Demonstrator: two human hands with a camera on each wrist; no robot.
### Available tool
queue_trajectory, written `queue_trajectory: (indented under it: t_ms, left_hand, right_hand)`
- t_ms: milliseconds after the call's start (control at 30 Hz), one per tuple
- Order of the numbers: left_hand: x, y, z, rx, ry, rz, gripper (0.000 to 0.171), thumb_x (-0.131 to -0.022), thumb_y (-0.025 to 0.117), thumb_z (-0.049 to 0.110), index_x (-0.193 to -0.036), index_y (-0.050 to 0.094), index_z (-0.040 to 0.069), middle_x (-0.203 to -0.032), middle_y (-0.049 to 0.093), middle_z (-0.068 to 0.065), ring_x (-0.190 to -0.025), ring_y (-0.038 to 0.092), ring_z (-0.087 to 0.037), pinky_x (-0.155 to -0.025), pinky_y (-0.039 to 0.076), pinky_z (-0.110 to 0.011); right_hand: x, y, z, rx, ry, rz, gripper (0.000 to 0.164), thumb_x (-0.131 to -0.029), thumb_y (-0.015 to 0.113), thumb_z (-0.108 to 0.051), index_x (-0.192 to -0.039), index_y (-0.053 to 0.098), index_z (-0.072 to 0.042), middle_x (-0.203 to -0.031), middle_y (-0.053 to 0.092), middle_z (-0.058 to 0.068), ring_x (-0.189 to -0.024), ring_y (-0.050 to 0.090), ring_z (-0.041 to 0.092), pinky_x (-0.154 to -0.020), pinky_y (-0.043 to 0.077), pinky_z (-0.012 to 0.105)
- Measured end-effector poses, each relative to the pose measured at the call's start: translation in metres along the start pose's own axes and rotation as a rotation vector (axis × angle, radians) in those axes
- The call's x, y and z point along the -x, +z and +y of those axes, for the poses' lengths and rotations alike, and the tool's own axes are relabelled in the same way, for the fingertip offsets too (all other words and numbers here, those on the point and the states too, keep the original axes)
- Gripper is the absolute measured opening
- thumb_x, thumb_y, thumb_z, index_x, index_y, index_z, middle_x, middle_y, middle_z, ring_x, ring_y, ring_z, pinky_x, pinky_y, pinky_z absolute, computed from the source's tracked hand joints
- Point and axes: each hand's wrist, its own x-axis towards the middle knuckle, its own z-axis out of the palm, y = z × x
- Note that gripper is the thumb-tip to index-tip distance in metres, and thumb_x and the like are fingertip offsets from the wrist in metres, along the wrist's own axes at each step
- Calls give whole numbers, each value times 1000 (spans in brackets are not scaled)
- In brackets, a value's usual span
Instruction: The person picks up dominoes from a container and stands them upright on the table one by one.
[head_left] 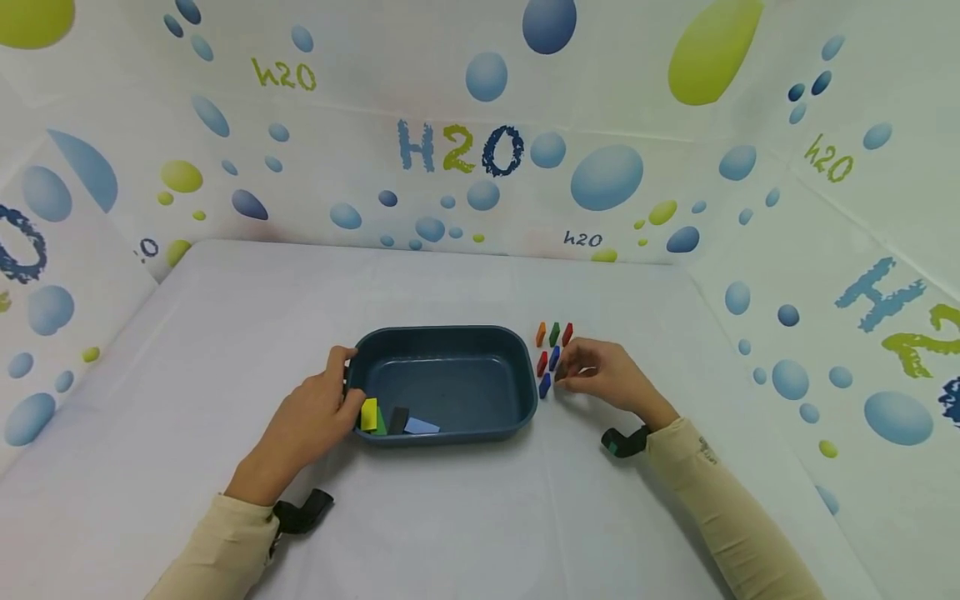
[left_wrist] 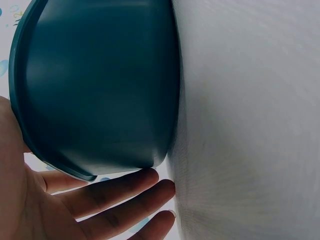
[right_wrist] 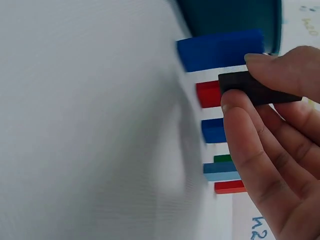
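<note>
My left hand (head_left: 311, 417) grips the left end of a dark blue plastic tub (head_left: 457, 383), thumb over the rim and the other fingers along the outer wall. In the tub's near left corner lie a yellow domino (head_left: 369, 414), a green domino (head_left: 381, 422), a black domino (head_left: 398, 420) and a light blue domino (head_left: 422, 427). To the right of the tub my right hand (head_left: 609, 375) pinches another black domino (right_wrist: 237, 82) between thumb and fingers. Beside it, a blue domino (head_left: 545, 385) stands on edge nearest me.
Several more dominoes stand behind that blue one: a red domino (head_left: 542, 363), a second blue domino (head_left: 554, 359), an orange domino (head_left: 541, 334), a green one and another red. A light blue domino (right_wrist: 220, 171) shows in the right wrist view. White cloth (head_left: 450, 517) covers the table.
</note>
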Motion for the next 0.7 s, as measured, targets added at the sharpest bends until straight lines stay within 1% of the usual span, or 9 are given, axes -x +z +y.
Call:
queue_trajectory:
  t_ms: [200,333,567,700]
  left_hand:
    - [1,0,0,-10,0,2,55,-98,48,16,-149,34,-2,-66,48,-4,-53,45,-17,-51,39,-32]
    - [1,1,0,-16,1,5,55,-98,48,16,-148,34,-2,-66,49,-4,-53,46,-17,-52,39,-32]
    - [1,0,2,-14,3,6,55,-98,48,16,-149,34,-2,-66,48,-4,-53,46,-17,-51,39,-32]
    - [1,0,2,-10,4,6,55,-98,47,15,-149,34,-2,-65,48,-4,-53,46,-17,-51,38,-31]
  right_hand:
    - [-1,6,0,39,48,-23,22,-88,81,-7,-106,70,-12,-100,75,3,-91,73,17,-90,61,41]
    - [0,8,-2,58,60,-28,21,-88,81,-6,-105,70,-12,-102,76,4,-91,74,18,-90,62,44]
    - [0,9,-5,89,44,-23,21,-87,81,-5,-104,70,-11,-102,76,4,-90,73,17,-87,62,41]
    - [0,10,-5,111,17,-29,22,-87,81,-5,-105,69,-10,-101,75,4,-88,73,15,-83,61,34]
